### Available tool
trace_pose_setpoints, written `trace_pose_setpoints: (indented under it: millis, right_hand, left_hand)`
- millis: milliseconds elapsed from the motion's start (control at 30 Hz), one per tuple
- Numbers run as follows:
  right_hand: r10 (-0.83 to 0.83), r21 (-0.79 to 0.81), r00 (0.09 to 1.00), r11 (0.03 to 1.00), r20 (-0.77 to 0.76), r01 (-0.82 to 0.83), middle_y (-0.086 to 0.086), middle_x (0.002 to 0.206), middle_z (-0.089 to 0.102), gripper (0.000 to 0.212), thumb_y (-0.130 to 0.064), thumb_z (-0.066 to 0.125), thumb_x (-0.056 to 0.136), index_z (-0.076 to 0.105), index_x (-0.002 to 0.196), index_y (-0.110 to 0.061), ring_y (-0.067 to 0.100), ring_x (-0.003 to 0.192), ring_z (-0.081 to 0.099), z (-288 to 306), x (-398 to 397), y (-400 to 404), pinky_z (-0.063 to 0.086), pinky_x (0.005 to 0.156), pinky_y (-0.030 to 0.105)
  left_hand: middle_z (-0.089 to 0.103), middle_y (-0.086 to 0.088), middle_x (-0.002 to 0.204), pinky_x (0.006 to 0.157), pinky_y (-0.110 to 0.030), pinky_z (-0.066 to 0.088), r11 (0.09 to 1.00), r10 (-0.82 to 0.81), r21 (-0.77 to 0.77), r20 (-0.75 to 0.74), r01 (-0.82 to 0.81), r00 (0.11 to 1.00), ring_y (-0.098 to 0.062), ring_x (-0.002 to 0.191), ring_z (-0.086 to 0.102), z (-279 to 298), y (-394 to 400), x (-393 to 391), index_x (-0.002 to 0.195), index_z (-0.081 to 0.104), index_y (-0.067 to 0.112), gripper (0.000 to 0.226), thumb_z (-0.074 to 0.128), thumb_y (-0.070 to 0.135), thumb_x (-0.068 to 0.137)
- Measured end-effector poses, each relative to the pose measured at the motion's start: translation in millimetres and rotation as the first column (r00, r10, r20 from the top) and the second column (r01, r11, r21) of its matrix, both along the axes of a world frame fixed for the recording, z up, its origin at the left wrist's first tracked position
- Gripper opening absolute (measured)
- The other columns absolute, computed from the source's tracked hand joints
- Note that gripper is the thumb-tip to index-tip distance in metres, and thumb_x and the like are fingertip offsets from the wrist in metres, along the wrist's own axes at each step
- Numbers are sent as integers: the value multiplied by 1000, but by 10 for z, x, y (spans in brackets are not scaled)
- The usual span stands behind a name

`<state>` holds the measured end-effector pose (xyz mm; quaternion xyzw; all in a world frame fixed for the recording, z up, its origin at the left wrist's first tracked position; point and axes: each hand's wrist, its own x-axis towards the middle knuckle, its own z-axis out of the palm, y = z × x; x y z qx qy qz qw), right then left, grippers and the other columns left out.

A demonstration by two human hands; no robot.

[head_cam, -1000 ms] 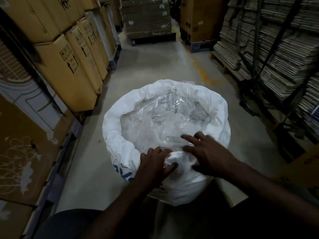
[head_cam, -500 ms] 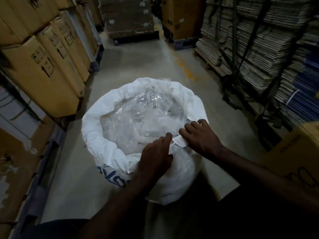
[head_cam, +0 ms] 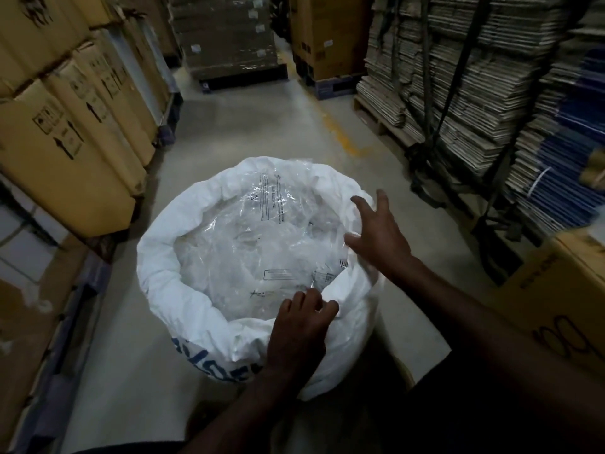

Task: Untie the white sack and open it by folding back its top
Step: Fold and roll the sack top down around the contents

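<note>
Head view, white sack (head_cam: pixel 209 309): stands on the concrete floor (head_cam: pixel 248 126) in the aisle, mouth wide, its woven top already rolled outward into a thick collar all the way round. No tie visible on it.
Head view, clear plastic liner (head_cam: pixel 262 250): fills the sack's mouth, crumpled, printed panels facing up.
Head view, left hand (head_cam: pixel 299 332): on the near rim of the sack, fingers curled over the rolled edge where liner meets collar. A moment back it sat at much the same spot on the near rim.
Head view, right hand (head_cam: pixel 379 235): half a second ago its grip was bunched on the near rim just beside the left hand; now it has let go and swung to the sack's right rim, fingers spread apart, holding nothing, hovering at or barely touching the collar. I can't tell which.
What that means: the untying looks done and the fold-back nearly so. My guess is that the right hand is going round to smooth or press down the right side of the collar.
Beside the sack: cardboard cartons (head_cam: pixel 75 149) to its left, strapped stacks of flattened cardboard (head_cam: pixel 458 93) to its right.
</note>
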<state>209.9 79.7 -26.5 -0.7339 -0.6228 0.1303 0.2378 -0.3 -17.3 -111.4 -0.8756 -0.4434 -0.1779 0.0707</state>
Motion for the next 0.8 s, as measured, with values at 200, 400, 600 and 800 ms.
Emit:
trace_pose_setpoints:
  millis: [200, 400, 600, 800]
  right_hand:
    - [-214, -37, 872, 975, -440, 220, 13, 132, 71, 52, -4, 62, 79, 72, 130, -11, 31, 126, 65, -154, 112, 366, 49, 103, 33]
    - [-271, -215, 841, 958, -468, 189, 7, 66, 56, 21, -19, 48, 57, 61, 64, -4, 29, 66, 59, -255, 346, 568, 41, 60, 32]
    - [47, 69, 886, 994, 461, -89, 23, 172, 11, 81, -18, 67, 81, 37, 157, -18, 52, 154, 17, -76, -23, 793, 24, 120, 64]
    - [417, -119, 669, 888, 615, -444, 11, 176, 8, 87, -9, 57, 86, 26, 165, -29, 48, 158, 11, 8, -247, 1416, 17, 122, 70]
  left_hand:
    - [60, -3, 91, 58, -39, 46, 988, -95, 123, -20, 97, 995, -27, 73, 57, -42, 66, -29, 102, 56, 23, 26, 53, 4, 85]
    - [56, -2, 115, 78, -41, 47, 981, -117, -157, -25, 111, 993, -28, 97, 58, 146, 46, -32, 110, 57, 21, 30, 59, 26, 80]
    - [65, 6, 114, 87, -43, 50, 989, -96, -78, 312, 126, 945, -22, 104, 64, 692, 529, -347, 107, 68, 24, 46, 50, 66, 105]
    - [70, -2, 133, 101, -52, 53, 998, 31, 34, 329, -45, 944, -27, 124, 66, 918, 1969, -832, 132, 66, 18, 40, 47, 48, 113]
